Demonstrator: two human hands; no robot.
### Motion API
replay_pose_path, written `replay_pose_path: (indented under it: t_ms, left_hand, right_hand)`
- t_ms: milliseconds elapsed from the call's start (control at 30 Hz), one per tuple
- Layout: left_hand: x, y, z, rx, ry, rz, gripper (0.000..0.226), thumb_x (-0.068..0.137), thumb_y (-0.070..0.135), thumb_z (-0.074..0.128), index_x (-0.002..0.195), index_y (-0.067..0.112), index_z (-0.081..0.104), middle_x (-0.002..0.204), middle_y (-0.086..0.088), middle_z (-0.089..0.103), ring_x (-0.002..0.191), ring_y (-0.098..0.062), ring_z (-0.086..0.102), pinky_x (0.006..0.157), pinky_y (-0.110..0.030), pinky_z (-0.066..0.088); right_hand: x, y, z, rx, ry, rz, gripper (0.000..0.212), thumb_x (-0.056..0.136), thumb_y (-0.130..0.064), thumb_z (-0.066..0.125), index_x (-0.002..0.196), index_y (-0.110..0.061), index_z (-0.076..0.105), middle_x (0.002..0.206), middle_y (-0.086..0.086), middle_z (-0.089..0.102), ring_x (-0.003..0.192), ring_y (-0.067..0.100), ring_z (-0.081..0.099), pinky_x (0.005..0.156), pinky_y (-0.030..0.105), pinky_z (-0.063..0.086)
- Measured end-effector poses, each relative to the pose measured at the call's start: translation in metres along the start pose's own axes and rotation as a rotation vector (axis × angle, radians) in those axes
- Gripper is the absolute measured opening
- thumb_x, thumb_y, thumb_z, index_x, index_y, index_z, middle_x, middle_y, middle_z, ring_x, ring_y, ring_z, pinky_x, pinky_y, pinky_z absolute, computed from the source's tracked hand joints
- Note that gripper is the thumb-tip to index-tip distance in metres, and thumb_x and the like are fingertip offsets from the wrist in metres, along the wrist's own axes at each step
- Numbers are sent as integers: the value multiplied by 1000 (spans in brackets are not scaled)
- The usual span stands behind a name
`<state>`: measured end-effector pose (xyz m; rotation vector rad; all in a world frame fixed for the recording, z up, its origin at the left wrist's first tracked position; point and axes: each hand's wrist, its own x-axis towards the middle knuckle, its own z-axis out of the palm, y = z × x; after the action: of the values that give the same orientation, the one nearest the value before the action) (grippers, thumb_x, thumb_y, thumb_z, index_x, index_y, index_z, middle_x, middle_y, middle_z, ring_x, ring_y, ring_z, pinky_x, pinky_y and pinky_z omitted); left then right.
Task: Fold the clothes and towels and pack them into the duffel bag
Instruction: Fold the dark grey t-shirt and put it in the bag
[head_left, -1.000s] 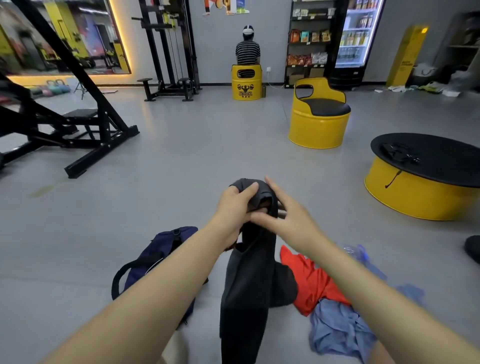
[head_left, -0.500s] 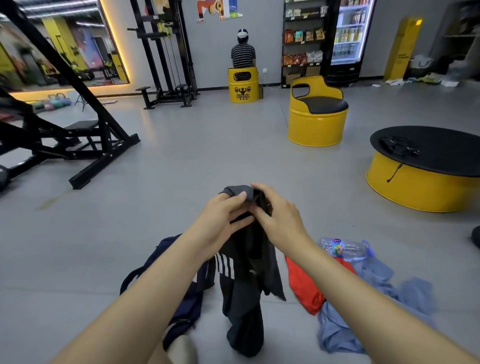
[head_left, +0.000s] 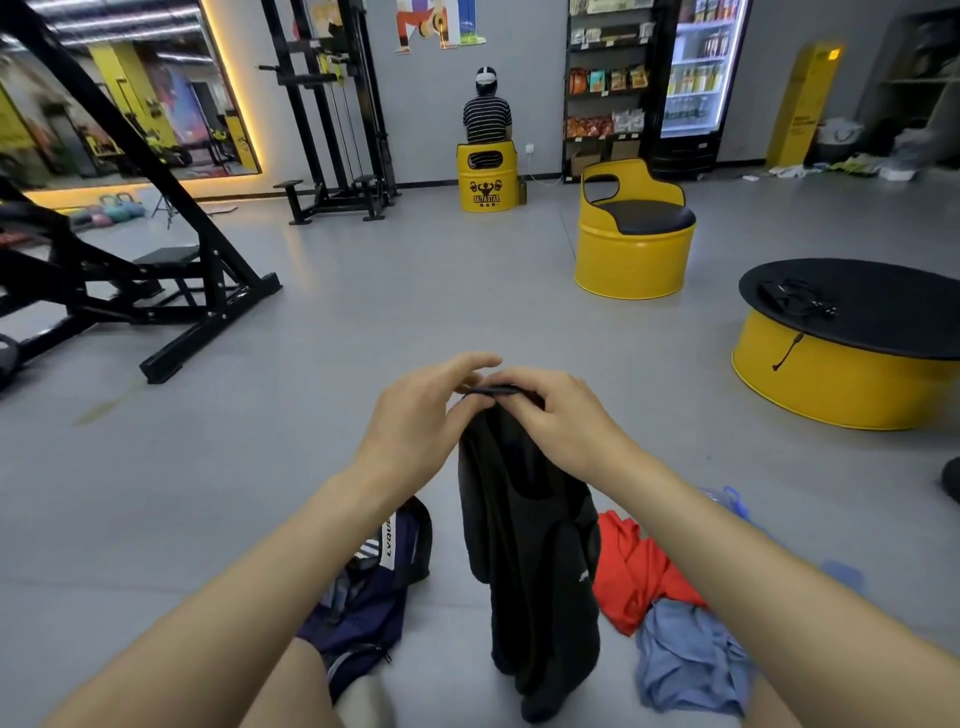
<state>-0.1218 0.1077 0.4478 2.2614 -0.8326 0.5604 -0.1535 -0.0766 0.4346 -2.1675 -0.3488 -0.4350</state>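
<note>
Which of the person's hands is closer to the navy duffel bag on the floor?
Left. The left hand is raised above the navy duffel bag, on its side; the right hand is further right, beyond the black garment both hands pinch.

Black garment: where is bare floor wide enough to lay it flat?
Bare floor lies beyond the black garment, between the black gym frame and the round yellow table. Close by it is crowded: duffel bag left, red garment and blue garment right.
</note>
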Motion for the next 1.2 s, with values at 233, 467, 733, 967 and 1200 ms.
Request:
replay_pose_path:
  t_ms: [233, 467, 733, 967, 1200]
  left_hand:
    - [-6, 2, 1, 2, 3, -8, 22, 97, 20, 60, 112, 33, 68, 98, 21, 72, 96, 0, 66, 88, -32, 54]
    - [7, 6, -14, -299, 137, -250, 19, 103, 17, 46, 102, 28, 61, 85, 25, 62, 63, -5, 51, 64, -25, 39]
    - [8, -51, -53, 165, -35, 23, 13, 101, 31, 51, 103, 29, 63, 98, 17, 65, 94, -14, 62, 82, -34, 49]
    - [6, -53, -82, 386, -311, 109, 59, 81, 82, 43, 121, 40, 54, 103, 19, 65, 89, -12, 59, 77, -36, 49]
    - [8, -92, -77, 336, -383, 13, 16, 94, 40, 63, 107, 37, 53, 74, 17, 60, 70, -9, 58, 66, -34, 45]
  right_hand:
    - [-10, -3, -2, 10, 45, 8, 14, 95, -27, 62, 107, -32, 56, 63, -12, 55, 63, 10, 50, 61, 25, 36]
    - [-28, 15, -11, -366, -184, 76, 40, 87, -14, 50, 121, -34, 43, 104, -2, 66, 95, 31, 60, 74, 38, 45]
    - [-25, 53, -46, -63, -15, 235, 52, 87, 1, 44, 106, -45, 61, 87, -4, 69, 81, 27, 60, 75, 41, 49]
    - [-16, 31, -59, 104, -1, 146, 15, 85, -33, 55, 96, -37, 64, 63, 5, 51, 61, 13, 41, 61, 34, 32]
    - [-26, 64, -71, -584, -204, -153, 50, 85, -58, 65, 130, -43, 47, 113, -11, 68, 101, 17, 64, 79, 38, 52]
